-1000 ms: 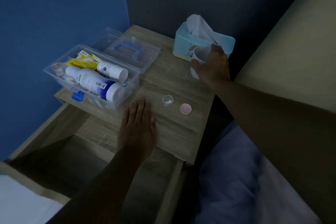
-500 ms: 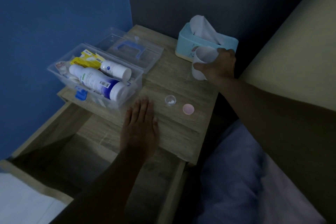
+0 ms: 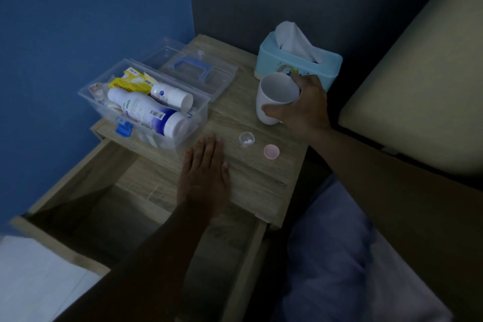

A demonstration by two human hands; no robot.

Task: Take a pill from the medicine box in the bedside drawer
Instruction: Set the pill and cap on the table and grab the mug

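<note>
The clear medicine box (image 3: 201, 115) stands open on the left of the bedside table (image 3: 261, 172), holding white bottles and a yellow packet. Its lid (image 3: 198, 70) with a blue handle lies behind it. A small clear pill pot (image 3: 246, 139) with white pills inside sits near the table's middle, its pink cap (image 3: 271, 151) just to the right. My left hand (image 3: 205, 175) rests flat on the table, fingers together, holding nothing. My right hand (image 3: 303, 104) grips a white cup (image 3: 274, 97), tilted a little, in front of the tissue box.
A light blue tissue box (image 3: 298, 65) stands at the table's back right. The drawer (image 3: 146, 217) below is pulled open toward me and looks dark inside. A cream headboard cushion (image 3: 423, 81) rises at right, with bedding (image 3: 352, 256) below it.
My right hand has taken hold of the white cup and drawn it forward and down, away from the tissue box. My left hand has stayed flat on the table.
</note>
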